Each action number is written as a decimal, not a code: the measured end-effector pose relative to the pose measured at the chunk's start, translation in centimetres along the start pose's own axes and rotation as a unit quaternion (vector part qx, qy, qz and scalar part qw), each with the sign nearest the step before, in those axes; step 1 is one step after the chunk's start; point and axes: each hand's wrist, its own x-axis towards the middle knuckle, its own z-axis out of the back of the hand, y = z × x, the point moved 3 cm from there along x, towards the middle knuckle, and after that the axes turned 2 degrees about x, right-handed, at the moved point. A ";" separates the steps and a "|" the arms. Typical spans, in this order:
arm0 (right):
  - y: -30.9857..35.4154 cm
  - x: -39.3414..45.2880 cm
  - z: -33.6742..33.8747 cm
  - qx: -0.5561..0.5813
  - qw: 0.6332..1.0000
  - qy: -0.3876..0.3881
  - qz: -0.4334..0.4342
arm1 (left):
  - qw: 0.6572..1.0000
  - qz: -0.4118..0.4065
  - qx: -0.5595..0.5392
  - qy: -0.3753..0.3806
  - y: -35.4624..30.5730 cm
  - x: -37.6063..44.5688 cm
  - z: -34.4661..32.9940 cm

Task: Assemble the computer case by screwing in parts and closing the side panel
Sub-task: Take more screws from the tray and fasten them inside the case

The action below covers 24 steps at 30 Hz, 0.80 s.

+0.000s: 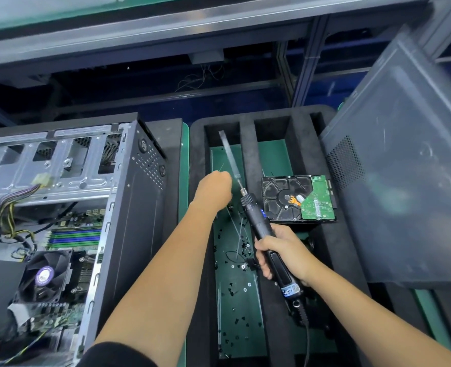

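The open computer case lies at the left, its motherboard, fan and cables showing. My right hand grips a black electric screwdriver whose bit points up and away over the foam tray. My left hand is curled into a fist beside the bit, above the tray's left slot; what it holds, if anything, is hidden. A flat metal strip leans in that slot just past the screwdriver tip. Several loose black screws lie on the slot's green floor. The dark side panel leans at the right.
A hard drive with its green circuit board up rests on the tray's foam dividers, right of the screwdriver. A grey metal shelf frame runs across the back. The screwdriver's cord trails down toward me.
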 end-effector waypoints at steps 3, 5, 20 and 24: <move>0.1 -0.1 -0.1 0.008 1.000 0.001 0.002 | 0.997 0.048 0.054 -0.016 -0.3 0.5 0.3; 0.2 -0.1 -0.2 0.011 1.000 0.003 0.004 | 0.994 0.067 0.087 -0.006 -0.9 1.4 -0.1; 0.1 0.0 0.0 0.025 1.000 0.001 -0.015 | 0.998 0.045 0.021 -0.038 -0.6 4.9 -2.7; 0.1 0.1 0.0 0.025 1.000 0.004 -0.015 | 0.998 0.055 0.016 -0.030 -0.6 5.0 -2.6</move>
